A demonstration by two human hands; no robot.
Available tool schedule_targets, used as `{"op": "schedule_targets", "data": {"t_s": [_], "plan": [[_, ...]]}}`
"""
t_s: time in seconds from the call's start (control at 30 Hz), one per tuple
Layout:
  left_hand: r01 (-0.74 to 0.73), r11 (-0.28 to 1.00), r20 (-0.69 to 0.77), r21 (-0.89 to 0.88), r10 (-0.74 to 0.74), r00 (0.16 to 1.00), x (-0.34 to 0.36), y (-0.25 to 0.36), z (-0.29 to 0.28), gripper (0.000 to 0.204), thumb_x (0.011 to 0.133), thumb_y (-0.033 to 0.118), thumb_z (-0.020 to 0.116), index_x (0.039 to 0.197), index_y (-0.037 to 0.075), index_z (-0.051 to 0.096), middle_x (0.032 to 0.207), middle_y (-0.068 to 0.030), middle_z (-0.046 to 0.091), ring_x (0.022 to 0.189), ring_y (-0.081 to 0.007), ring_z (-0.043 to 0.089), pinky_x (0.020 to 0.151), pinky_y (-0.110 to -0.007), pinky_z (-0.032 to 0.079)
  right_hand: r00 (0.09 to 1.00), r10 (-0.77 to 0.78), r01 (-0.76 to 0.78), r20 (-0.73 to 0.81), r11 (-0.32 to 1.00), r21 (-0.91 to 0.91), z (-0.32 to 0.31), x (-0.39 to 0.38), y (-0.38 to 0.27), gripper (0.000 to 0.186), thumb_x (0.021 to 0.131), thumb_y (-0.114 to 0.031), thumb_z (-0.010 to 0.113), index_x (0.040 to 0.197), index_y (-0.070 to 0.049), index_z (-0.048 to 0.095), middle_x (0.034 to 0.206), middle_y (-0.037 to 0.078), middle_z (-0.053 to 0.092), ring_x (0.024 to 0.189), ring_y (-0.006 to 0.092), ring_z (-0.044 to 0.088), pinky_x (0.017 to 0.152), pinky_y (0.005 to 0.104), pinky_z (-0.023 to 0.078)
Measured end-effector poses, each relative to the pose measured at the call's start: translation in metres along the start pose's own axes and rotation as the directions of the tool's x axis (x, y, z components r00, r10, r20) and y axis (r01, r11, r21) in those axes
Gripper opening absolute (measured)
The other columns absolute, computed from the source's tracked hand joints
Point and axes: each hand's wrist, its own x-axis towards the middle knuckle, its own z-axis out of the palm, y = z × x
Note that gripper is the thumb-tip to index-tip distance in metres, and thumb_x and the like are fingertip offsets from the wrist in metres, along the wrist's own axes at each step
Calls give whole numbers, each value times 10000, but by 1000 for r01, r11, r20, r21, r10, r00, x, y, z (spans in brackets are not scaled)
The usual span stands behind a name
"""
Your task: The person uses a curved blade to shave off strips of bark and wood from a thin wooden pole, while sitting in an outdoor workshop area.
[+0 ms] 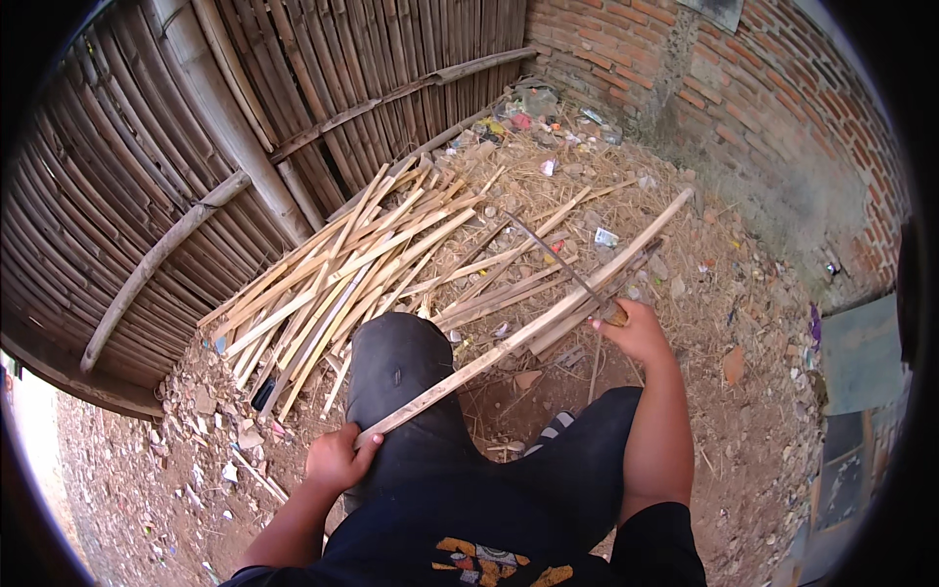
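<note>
My left hand (pixel 335 458) is closed around the near end of a long pale wooden strip (pixel 469 369), which slants up and away to the right across my bent left knee. In my right hand (pixel 641 335) is the wooden handle of a long knife (pixel 555 251). Its thin dark blade points to the far left and crosses the strip beyond the middle. Beneath the strip's far half lie a few darker wood pieces (pixel 558 323), partly hidden by it and by my hand.
A loose heap of wooden strips (pixel 362 259) lies at the left, beside a bamboo wall (pixel 323 78). Straw, stones and litter cover the ground (pixel 724 421). A brick wall (pixel 753 98) closes the far right, and grey sheets (pixel 861 357) lie at the right edge.
</note>
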Motion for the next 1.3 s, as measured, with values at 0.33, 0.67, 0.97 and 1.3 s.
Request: {"op": "schedule_targets", "data": {"t_s": [0.33, 0.67, 0.97, 1.3], "plan": [[-37, 999, -46, -4, 37, 998, -1, -6, 2, 500, 954, 545, 648, 778, 81, 586, 586, -177, 627, 598, -413, 681, 578, -519, 543, 957, -216, 248, 196, 956, -159, 18, -10, -58, 500, 774, -357, 873, 1116, -19, 737, 838, 177, 649, 870, 347, 645, 794, 421, 508], [-41, 999, -69, -21, 39, 997, 0, -5, 2, 485, 946, 524, 669, 756, 88, 577, 581, -179, 620, 595, -418, 675, 572, -526, 536, 999, -23, 24, 33, 999, -28, 5, 3, -35, 481, 792, -363, 843, 1128, -31, 750, 948, 214, 740, 919, 358, 725, 824, 440, 546], [-14, 1000, -44, -27, 13, 999, 1, 0, -3, 490, 950, 517, 666, 760, 73, 579, 603, -197, 626, 613, -434, 672, 584, -535, 533, 963, -146, 192, 228, 961, -197, 21, -4, -52, 498, 795, -374, 836, 1170, -61, 739, 955, 219, 727, 915, 377, 711, 817, 439, 549], [-25, 999, -38, -28, 24, 999, 2, 0, -2, 501, 958, 523, 656, 761, 67, 585, 611, -203, 625, 633, -438, 676, 594, -533, 535, 998, -29, 32, 61, 998, -47, 10, 3, -20, 497, 795, -361, 853, 1147, -29, 741, 900, 184, 733, 860, 346, 715, 809, 424, 546]]}}
